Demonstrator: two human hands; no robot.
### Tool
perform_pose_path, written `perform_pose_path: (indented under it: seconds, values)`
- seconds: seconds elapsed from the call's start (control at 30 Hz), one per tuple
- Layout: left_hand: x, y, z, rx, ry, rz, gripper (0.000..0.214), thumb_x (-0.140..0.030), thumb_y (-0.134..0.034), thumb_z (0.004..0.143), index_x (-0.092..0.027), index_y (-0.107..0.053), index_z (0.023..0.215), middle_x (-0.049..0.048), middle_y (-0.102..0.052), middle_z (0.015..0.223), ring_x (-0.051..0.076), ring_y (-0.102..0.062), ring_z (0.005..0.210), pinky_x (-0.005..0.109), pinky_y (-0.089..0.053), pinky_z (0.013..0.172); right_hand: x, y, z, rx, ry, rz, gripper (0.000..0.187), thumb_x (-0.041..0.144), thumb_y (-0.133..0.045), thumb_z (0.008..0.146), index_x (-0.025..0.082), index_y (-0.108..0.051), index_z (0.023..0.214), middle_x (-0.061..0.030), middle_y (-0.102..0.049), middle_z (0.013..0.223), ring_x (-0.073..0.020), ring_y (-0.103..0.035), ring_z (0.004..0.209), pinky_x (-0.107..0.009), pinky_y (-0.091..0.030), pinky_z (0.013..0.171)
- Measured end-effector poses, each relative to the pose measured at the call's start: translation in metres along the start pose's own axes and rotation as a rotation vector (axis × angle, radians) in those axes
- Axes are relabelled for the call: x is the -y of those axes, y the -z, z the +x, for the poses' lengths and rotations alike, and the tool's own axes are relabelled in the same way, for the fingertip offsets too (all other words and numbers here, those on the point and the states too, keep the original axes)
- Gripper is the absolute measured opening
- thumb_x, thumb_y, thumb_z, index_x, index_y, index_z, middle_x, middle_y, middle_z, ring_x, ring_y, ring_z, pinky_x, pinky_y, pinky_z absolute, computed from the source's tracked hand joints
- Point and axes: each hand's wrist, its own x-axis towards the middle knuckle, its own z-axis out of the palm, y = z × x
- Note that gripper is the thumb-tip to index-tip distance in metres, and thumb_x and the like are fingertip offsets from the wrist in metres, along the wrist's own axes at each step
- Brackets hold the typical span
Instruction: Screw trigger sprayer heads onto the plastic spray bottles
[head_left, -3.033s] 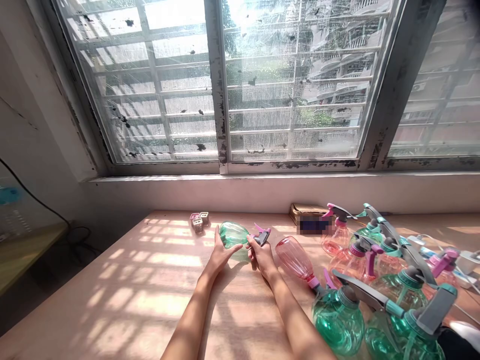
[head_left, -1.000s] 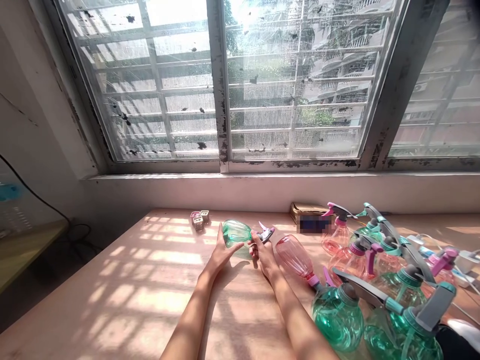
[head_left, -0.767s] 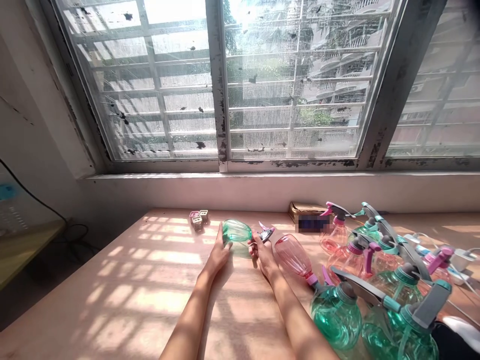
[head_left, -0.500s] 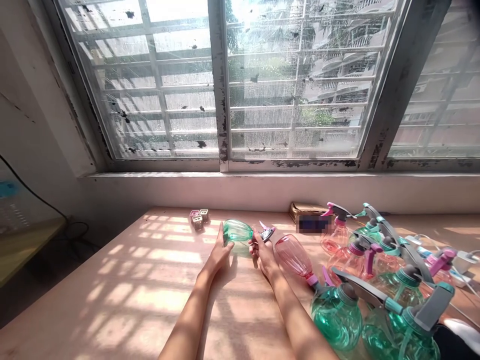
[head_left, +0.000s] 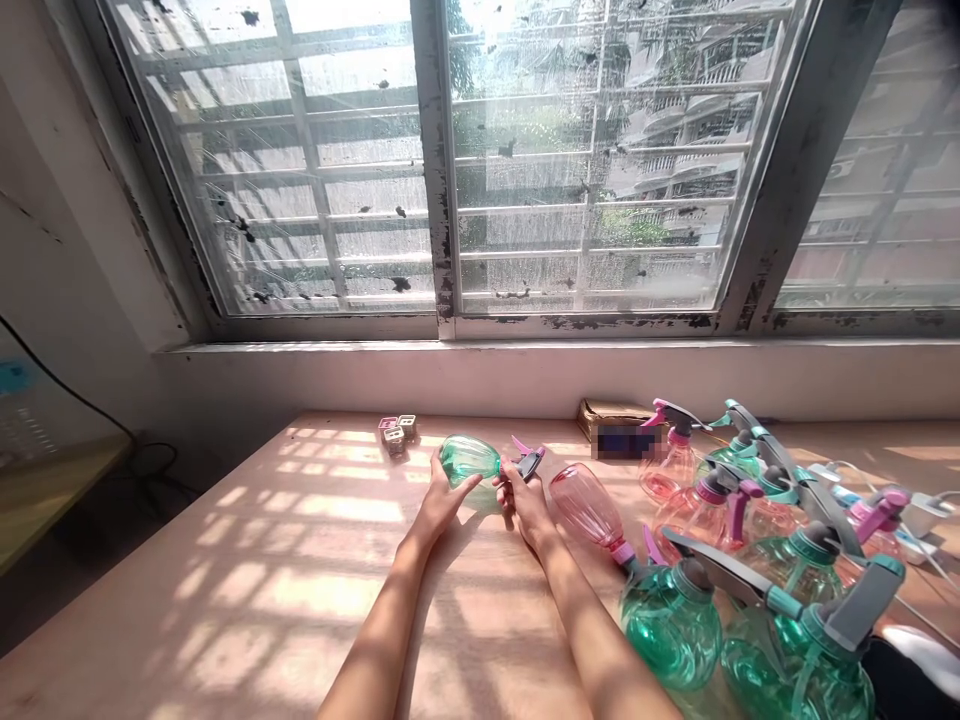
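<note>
A clear green spray bottle (head_left: pixel 471 457) lies on its side between my two hands, its neck toward the right. My left hand (head_left: pixel 444 490) is wrapped round the bottle's rounded base end. At the neck, my right hand (head_left: pixel 520 492) grips the grey spray head (head_left: pixel 529 462), whose pink trigger points up and away; the fingers partly hide the joint. Just right of my right hand, a clear pink spray bottle (head_left: pixel 586 503) lies on its side on the table.
Several green and pink spray bottles (head_left: pixel 671 625) crowd the table's right side. A brown box (head_left: pixel 615 415) stands at the back near the wall. Small blocks (head_left: pixel 394 435) sit at the back left. White cables (head_left: pixel 919 560) run along the right. Sunlight stripes the wooden table (head_left: pixel 300 600).
The green bottle and both hands have shifted slightly left, and the spray head has turned a little. The camera view has moved slightly.
</note>
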Motion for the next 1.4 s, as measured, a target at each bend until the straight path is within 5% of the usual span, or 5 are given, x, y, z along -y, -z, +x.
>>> perform_pose_path:
  seconds: [0.4, 0.67, 0.93, 1.4]
  values:
    - [0.0063, 0.0025, 0.0044, -0.058, 0.096, -0.089, 0.045, -0.034, -0.071, 0.097, -0.020, -0.059, 0.138, 0.0106, -0.065, 0.136, 0.027, -0.069, 0.112, 0.050, -0.059, 0.096, -0.0037, 0.0015, 0.0052, -0.019, 0.008, 0.011, 0.029, 0.043, -0.065, 0.104, 0.016, -0.069, 0.095, 0.0044, -0.067, 0.075, -0.0080, -0.057, 0.049, -0.021, -0.049, 0.046]
    - [0.0056, 0.0050, 0.0072, -0.085, 0.084, -0.159, 0.051, -0.040, -0.070, 0.097, -0.022, -0.056, 0.143, 0.0127, -0.057, 0.150, 0.033, -0.059, 0.132, 0.060, -0.048, 0.111, -0.0034, 0.0013, 0.0038, 0.001, 0.008, -0.017, 0.027, 0.040, -0.067, 0.103, 0.016, -0.069, 0.094, 0.0046, -0.067, 0.075, -0.0079, -0.057, 0.050, -0.021, -0.049, 0.046]
    - [0.0020, 0.0044, 0.0073, -0.014, -0.006, -0.225, 0.045, -0.033, -0.073, 0.096, -0.020, -0.061, 0.138, 0.0116, -0.060, 0.147, 0.031, -0.062, 0.129, 0.058, -0.051, 0.109, -0.0004, 0.0014, 0.0013, -0.004, 0.017, 0.034, 0.027, 0.042, -0.065, 0.104, 0.016, -0.069, 0.099, 0.0027, -0.069, 0.081, -0.0096, -0.060, 0.055, -0.023, -0.052, 0.050]
    - [0.0038, 0.0077, 0.0043, -0.060, 0.067, -0.241, 0.041, -0.033, -0.072, 0.096, -0.020, -0.062, 0.134, 0.0108, -0.064, 0.140, 0.028, -0.066, 0.121, 0.053, -0.056, 0.102, -0.0007, 0.0025, 0.0026, -0.018, 0.015, 0.050, 0.028, 0.042, -0.066, 0.104, 0.016, -0.069, 0.096, 0.0034, -0.069, 0.078, -0.0092, -0.059, 0.053, -0.023, -0.052, 0.049]
